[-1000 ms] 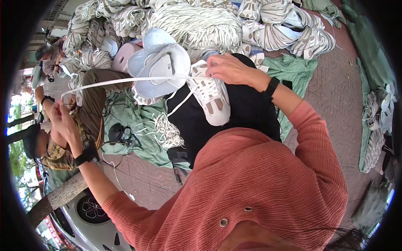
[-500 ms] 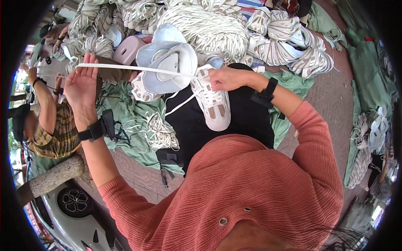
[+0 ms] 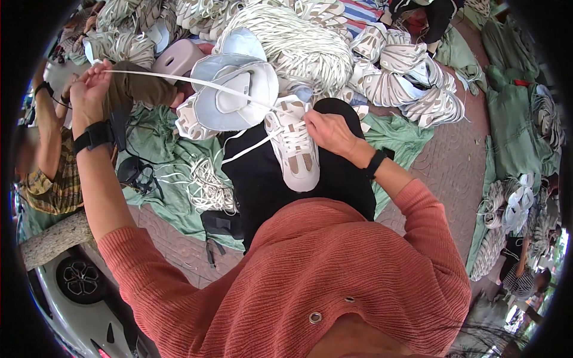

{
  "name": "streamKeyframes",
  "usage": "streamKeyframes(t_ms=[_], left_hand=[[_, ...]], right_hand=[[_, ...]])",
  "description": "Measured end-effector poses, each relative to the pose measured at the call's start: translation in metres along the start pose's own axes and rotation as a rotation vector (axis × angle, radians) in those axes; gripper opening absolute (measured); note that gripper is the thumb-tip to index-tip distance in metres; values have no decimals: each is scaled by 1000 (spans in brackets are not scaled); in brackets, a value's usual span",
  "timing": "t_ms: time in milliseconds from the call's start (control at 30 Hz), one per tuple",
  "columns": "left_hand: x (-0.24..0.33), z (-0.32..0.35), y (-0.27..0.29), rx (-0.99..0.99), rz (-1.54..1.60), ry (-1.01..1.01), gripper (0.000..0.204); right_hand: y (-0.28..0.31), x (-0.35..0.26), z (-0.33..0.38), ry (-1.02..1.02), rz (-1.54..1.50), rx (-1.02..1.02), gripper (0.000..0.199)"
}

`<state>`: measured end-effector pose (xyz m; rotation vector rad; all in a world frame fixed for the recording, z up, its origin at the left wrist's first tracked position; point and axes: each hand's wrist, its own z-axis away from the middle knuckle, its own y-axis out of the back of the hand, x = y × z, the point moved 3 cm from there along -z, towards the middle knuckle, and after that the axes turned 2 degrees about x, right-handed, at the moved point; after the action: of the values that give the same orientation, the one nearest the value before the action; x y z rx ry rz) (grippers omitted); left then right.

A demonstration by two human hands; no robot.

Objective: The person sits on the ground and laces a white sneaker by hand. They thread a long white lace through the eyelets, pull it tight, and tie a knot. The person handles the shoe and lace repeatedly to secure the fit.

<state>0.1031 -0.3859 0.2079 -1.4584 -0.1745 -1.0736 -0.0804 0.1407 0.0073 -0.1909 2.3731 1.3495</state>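
A white and beige sneaker upper [image 3: 301, 174] rests on my black-covered lap, its toe toward me. From its eyelets a flat white shoelace [image 3: 179, 77] runs taut up to the left. My left hand [image 3: 91, 85] is closed on that lace's far end, raised well out to the left. My right hand [image 3: 329, 131] is closed at the right edge of the upper's opening and seems to pinch it; the fingertips are partly hidden. Another stretch of white lace hangs loose on the upper's left side. Just beyond lies a stack of pale blue-lined uppers [image 3: 262, 80].
A heap of white laces [image 3: 209, 190] lies on green cloth [image 3: 149, 140] at left. Bundled uppers [image 3: 418, 77] and a large lace pile [image 3: 292, 42] stand beyond, near a pink stool [image 3: 178, 58]. Another person [image 3: 51, 149] sits at far left, near a tree trunk and car.
My left hand has moved outward and up to the left, its fingers closing on the lace, which is drawn longer. My right hand has shifted to the upper's right edge.
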Motion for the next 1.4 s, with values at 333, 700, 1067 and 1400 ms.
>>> streamKeyframes(t_ms=[333,700,1067,1400], left_hand=[[-10,119,36,-314,33,255,14],[-41,275,160,-154,-162,-102,35],[-270,266,146,-128,-942,-253,14],[-341,243,37,-636,-1498,-360,10]], right_hand=[[-26,-47,-31,33,-53,-326,13],[95,32,20,-601,-2013,82,7],[132,206,157,-1170,-1630,1124,13],[138,236,204,-1589,-1511,1503,16]])
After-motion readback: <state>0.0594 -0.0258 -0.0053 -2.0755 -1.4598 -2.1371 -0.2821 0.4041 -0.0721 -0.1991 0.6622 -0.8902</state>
